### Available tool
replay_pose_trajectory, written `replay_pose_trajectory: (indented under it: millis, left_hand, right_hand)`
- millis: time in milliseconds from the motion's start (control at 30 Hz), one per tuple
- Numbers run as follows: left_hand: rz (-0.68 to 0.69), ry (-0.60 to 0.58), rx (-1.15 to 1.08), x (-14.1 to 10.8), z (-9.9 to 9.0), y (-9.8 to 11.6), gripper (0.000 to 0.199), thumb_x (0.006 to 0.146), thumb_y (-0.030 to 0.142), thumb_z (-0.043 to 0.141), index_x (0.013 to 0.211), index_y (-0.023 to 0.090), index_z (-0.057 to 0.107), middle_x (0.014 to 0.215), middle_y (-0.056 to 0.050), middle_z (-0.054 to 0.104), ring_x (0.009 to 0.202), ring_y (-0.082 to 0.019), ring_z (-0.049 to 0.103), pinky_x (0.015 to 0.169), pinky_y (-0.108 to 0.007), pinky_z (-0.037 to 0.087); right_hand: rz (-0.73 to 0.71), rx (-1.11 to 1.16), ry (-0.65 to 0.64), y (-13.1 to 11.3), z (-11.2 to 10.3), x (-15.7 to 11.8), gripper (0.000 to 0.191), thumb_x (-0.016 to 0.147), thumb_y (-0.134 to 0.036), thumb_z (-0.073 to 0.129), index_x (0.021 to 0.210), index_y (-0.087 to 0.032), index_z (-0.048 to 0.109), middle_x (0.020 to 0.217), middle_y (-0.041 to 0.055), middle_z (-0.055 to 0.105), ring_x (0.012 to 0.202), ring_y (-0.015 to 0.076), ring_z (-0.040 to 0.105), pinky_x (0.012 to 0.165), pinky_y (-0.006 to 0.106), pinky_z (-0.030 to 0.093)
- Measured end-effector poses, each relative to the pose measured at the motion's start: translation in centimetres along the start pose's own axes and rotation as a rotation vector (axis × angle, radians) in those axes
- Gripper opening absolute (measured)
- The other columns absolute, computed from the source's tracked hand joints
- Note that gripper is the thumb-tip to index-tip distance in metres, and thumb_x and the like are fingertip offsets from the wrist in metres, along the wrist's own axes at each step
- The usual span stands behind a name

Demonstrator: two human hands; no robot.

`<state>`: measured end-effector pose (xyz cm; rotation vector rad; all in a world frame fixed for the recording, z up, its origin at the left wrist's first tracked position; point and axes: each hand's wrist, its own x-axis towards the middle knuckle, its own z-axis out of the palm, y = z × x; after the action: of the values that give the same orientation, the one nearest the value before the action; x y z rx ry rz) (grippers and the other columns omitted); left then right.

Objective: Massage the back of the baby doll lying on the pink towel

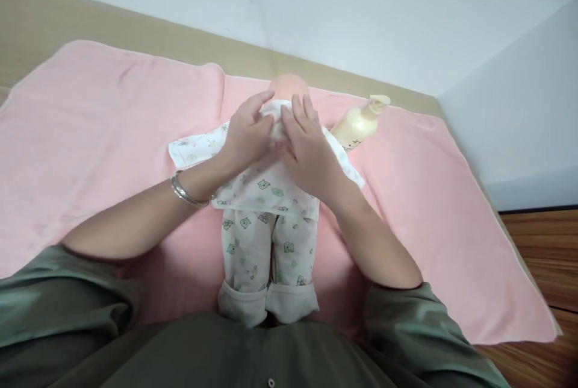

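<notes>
Bare pink blanket open left and right of the patterned trousers; far edge close to the wall. Mid-blanket: white patterned top, sleeves out, just above the trousers, below a rounded pink shape. Left hand at the neckline, fingers bent, grip impossible to tell. Right hand over the chest, fingers extended. In the way: pump bottle beside the right sleeve.

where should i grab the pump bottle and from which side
Probably the body of the pump bottle, just below the neck, coming from the right: it slants with its pump head to the far right, while the shirt sleeve hides its base.
</notes>
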<state>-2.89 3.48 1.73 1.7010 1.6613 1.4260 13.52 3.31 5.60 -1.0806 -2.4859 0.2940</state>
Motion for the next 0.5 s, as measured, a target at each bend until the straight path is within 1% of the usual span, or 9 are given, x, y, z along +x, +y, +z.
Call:
replay_pose_trajectory:
  millis: [67,100,133,167,233,300,367,433,500]
  left_hand:
    - [0.027,0.009,0.149,0.6,1.2,-1.9,0.038,0.093,0.017,0.046,0.125,0.022,0.065,0.136,-0.006,0.07,0.137,-0.028,0.059,0.129,-0.058,0.037]
    - [0.038,0.0,0.186,0.6,1.6,-2.5,0.035,0.095,0.02,0.043,0.12,0.023,0.067,0.131,-0.006,0.072,0.136,-0.028,0.059,0.131,-0.059,0.033]
    - [0.063,-0.016,0.218,0.6,1.8,-2.9,0.034,0.098,0.022,0.039,0.116,0.023,0.068,0.127,-0.006,0.074,0.134,-0.028,0.06,0.131,-0.059,0.031]
    - [0.087,-0.034,0.235,0.5,1.9,-3.1,0.036,0.1,0.024,0.035,0.115,0.023,0.068,0.126,-0.007,0.074,0.132,-0.027,0.062,0.131,-0.057,0.032]
    - [0.133,-0.071,0.25,0.2,1.8,-3.1,0.039,0.1,0.025,0.033,0.119,0.02,0.067,0.13,-0.011,0.072,0.132,-0.026,0.062,0.13,-0.05,0.036]
    - [0.17,-0.084,0.258,0.1,1.6,-2.9,0.043,0.099,0.024,0.033,0.125,0.018,0.065,0.138,-0.012,0.069,0.137,-0.024,0.059,0.13,-0.045,0.037]
    - [0.166,-0.074,0.255,-0.1,1.5,-2.7,0.045,0.097,0.023,0.033,0.129,0.019,0.064,0.142,-0.009,0.067,0.141,-0.022,0.056,0.13,-0.045,0.037]
    - [0.127,-0.049,0.244,-0.2,1.5,-2.7,0.045,0.096,0.024,0.035,0.131,0.022,0.064,0.143,-0.007,0.067,0.142,-0.023,0.055,0.13,-0.048,0.037]
    - [0.092,-0.026,0.235,-0.4,1.7,-2.8,0.044,0.096,0.026,0.038,0.131,0.022,0.065,0.143,-0.007,0.068,0.142,-0.024,0.055,0.13,-0.05,0.036]
  right_hand:
    - [0.071,0.015,-0.026,-0.1,1.9,0.2,0.061,0.1,-0.017,0.03,0.161,-0.012,0.032,0.174,0.0102,0.022,0.165,0.0286,0.004,0.135,0.058,0.018]
    - [0.093,0.017,-0.042,-0.3,2.5,0.2,0.061,0.1,-0.016,0.029,0.16,-0.009,0.033,0.174,0.0116,0.023,0.165,0.0284,0.005,0.136,0.056,0.017]
    - [0.103,0.014,-0.058,-0.7,2.9,0.2,0.06,0.1,-0.015,0.028,0.16,-0.007,0.035,0.173,0.0121,0.024,0.165,0.0281,0.007,0.136,0.055,0.016]
    - [0.103,0.008,-0.074,-1.0,3.1,0.1,0.06,0.1,-0.013,0.028,0.159,-0.007,0.037,0.173,0.0119,0.026,0.165,0.0276,0.009,0.137,0.053,0.014]
    - [0.088,-0.006,-0.105,-1.4,3.1,0.0,0.061,0.099,-0.011,0.028,0.159,-0.007,0.038,0.172,0.0107,0.029,0.164,0.0259,0.013,0.137,0.051,0.012]
    - [0.097,-0.02,-0.113,-1.0,3.0,0.3,0.06,0.1,-0.012,0.028,0.159,-0.008,0.038,0.172,0.0102,0.03,0.164,0.0251,0.015,0.137,0.051,0.011]
    - [0.137,-0.023,-0.098,0.2,2.9,1.0,0.058,0.102,-0.018,0.031,0.159,-0.01,0.038,0.172,0.0098,0.029,0.163,0.0264,0.016,0.136,0.054,0.012]
    - [0.199,-0.016,-0.073,1.8,2.9,1.7,0.058,0.104,-0.029,0.036,0.16,-0.012,0.038,0.172,0.0102,0.028,0.163,0.0295,0.017,0.134,0.059,0.015]
    - [0.25,-0.016,-0.054,2.9,3.0,2.0,0.061,0.104,-0.038,0.039,0.16,-0.013,0.036,0.172,0.0123,0.027,0.163,0.0329,0.018,0.132,0.064,0.016]
